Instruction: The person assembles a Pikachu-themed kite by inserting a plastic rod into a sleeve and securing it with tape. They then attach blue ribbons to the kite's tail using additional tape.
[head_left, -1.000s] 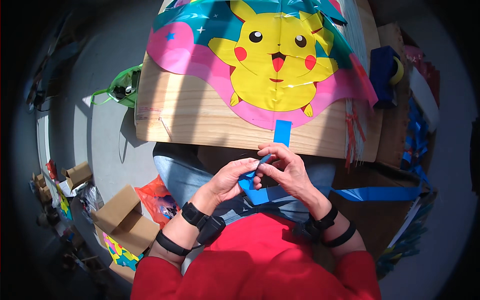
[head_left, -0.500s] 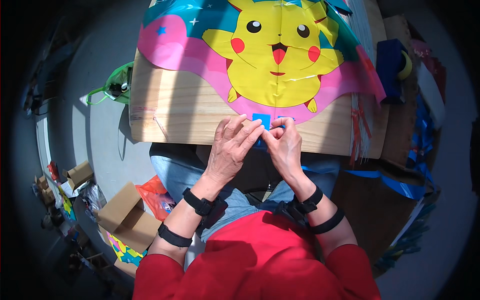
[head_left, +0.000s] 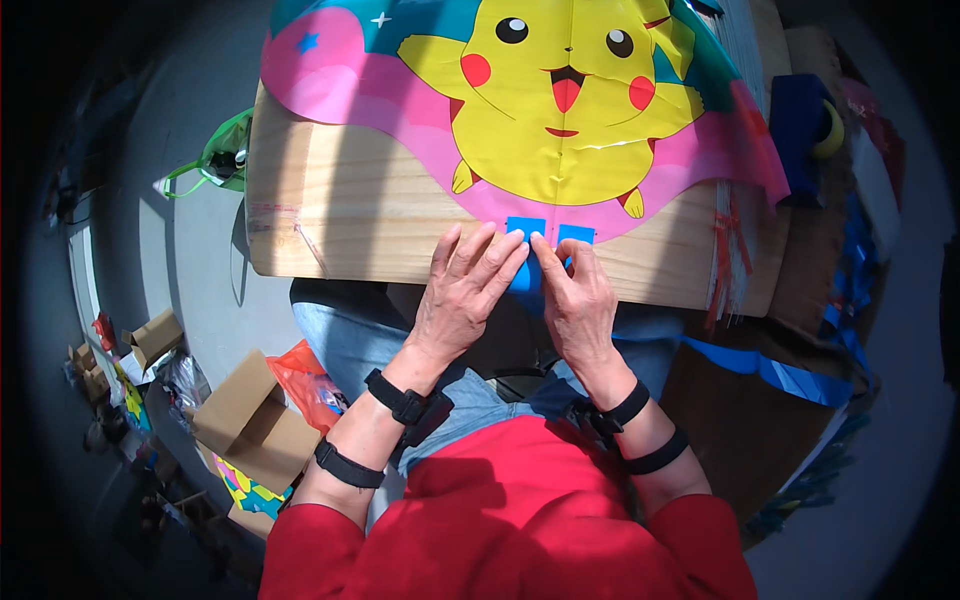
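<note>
I see my left hand (head_left: 462,295) flat, fingers spread, and my right hand (head_left: 577,300) flat with fingers together, both pressing a blue strip (head_left: 527,262) at the near edge of the wooden table (head_left: 350,215), with both forearms rising from the near side of the view. The strip's two blue tabs (head_left: 575,234) lie on the near pink edge of the yellow cartoon kite (head_left: 560,110), which covers the far part of the table. Cardboard boxes (head_left: 250,420) sit on the grey floor (head_left: 180,260) at near left, a green bag (head_left: 215,155) at far left, and loose blue ribbon (head_left: 790,375) trails at right.
</note>
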